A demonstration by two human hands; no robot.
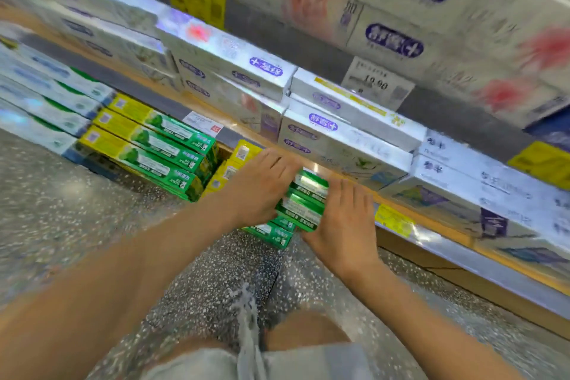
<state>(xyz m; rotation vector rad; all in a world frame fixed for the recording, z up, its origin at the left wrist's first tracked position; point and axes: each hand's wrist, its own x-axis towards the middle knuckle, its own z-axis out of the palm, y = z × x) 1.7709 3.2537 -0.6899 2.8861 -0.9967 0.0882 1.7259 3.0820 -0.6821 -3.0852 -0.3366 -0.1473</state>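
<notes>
Knee (303,330) and grey shorts (308,361) sit lowest. Just right of the neat green stack (160,148), left hand (262,188) and right hand (342,225) squeeze the loose green boxes (305,205) between them, fingers (277,162) straight and curled round nothing. Uneven pressure could buckle those boxes onto the floor (61,210).

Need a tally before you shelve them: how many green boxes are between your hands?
4 show, stacked between left hand and right hand: top green box, second box, third box, lowest box. The hands may hide more.
</notes>
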